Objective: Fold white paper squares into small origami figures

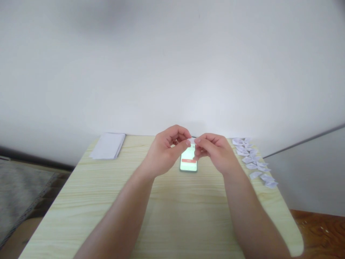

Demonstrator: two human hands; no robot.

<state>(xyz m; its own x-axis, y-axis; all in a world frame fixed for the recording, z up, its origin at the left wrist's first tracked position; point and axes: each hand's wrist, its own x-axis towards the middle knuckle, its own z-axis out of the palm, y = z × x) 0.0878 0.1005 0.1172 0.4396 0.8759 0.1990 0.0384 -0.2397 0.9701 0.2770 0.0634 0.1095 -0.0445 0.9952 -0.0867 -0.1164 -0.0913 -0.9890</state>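
Both hands are raised over the far middle of the table, fingertips close together. Between them is a small piece of folded white paper (192, 140), mostly covered by the fingers. My left hand (170, 149) pinches its left side between thumb and fingers. On the other side my right hand (212, 149) is closed on it with thumb and forefinger. Below and behind the hands lies a phone (188, 166) with a lit green-white screen and an orange bar, partly hidden by the right fingers.
A stack of white paper sheets (108, 145) lies at the table's far left corner. Along the right edge sit several small folded paper shapes (252, 158). The pale wooden table (172, 216) meets a white wall (172, 72) at its back.
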